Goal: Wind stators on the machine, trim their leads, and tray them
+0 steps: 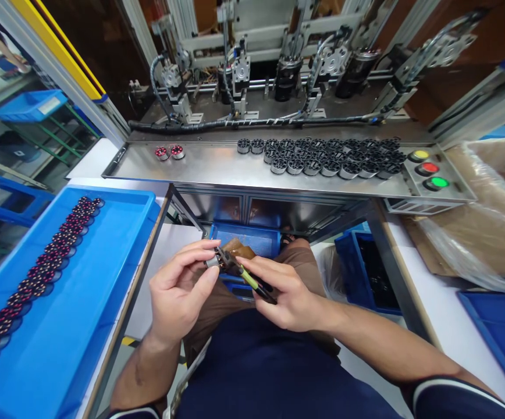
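Observation:
My left hand (176, 294) pinches a small round metal motor part (212, 262) between thumb and fingers, above my lap. In my right hand (287, 295) is a pair of pliers (251, 279) with yellow-green and black handles. The jaws of the pliers are at the right side of the part and seem to touch it; whether they are closed on a piece of it, I cannot tell. On the steel tray (213, 169) ahead, two red-wound motor parts (177, 152) sit at the left. Several black-topped metal rings (313, 167) stand in rows farther right.
A blue tray (104, 279) at the left holds long rows of red-and-black wound parts (38, 279). Yellow, red and green buttons (436, 183) are at the steel tray's right end. Behind it stand machine fixtures (288, 73). Blue bins (361, 267) and a plastic-lined carton (488, 209) are right.

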The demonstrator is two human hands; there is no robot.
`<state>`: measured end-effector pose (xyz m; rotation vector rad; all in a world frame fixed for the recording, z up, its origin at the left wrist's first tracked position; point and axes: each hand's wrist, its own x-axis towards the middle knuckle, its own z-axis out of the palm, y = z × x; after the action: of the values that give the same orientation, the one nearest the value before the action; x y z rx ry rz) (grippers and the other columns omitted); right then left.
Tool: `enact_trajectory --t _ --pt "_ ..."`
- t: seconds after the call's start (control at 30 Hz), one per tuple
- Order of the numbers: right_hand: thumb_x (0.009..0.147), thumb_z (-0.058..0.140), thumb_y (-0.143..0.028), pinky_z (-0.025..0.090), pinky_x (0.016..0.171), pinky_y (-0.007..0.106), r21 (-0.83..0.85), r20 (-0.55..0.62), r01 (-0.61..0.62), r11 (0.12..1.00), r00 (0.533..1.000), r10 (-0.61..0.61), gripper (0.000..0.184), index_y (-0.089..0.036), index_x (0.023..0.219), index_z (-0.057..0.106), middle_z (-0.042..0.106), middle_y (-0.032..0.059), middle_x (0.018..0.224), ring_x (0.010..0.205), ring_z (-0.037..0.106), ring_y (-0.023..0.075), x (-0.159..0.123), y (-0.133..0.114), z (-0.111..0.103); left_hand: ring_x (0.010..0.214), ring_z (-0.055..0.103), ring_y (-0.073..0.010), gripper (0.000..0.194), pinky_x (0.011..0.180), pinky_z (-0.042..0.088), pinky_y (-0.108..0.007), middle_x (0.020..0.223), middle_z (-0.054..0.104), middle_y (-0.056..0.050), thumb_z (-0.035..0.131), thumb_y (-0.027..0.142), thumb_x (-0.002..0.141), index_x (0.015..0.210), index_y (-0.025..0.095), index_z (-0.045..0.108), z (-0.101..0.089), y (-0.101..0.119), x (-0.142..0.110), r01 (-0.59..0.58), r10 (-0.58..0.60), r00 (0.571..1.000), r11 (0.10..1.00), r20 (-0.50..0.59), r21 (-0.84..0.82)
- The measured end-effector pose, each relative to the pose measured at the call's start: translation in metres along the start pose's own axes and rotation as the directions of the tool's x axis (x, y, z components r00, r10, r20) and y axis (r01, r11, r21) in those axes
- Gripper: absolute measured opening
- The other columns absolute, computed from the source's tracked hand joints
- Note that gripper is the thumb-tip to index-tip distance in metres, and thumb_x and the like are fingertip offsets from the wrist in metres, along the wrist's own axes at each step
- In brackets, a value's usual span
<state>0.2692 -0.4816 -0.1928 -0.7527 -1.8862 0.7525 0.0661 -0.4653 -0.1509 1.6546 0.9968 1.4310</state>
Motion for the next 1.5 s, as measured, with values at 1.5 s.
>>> enact_trajectory --t 1.5 --pt "0.083 0.057 -0.009 0.056 0.079 0.028 0.496 0.311 -0.467 0.732 0.883 0.352 0.062 -0.019 0.144 0.051 0.063 0.0054 0.102 0.083 0.063 0.0113 0.003 -0.038 -0.025 0.1 0.076 -0.0218 0.065 0.084 0.068 -0.037 0.113 0.076 -0.006 0.077 0.001 0.076 0.134 0.024 0.055 -0.013 -0.031 -0.004 -0.415 0.435 0.899 0.814 0.045 0.406"
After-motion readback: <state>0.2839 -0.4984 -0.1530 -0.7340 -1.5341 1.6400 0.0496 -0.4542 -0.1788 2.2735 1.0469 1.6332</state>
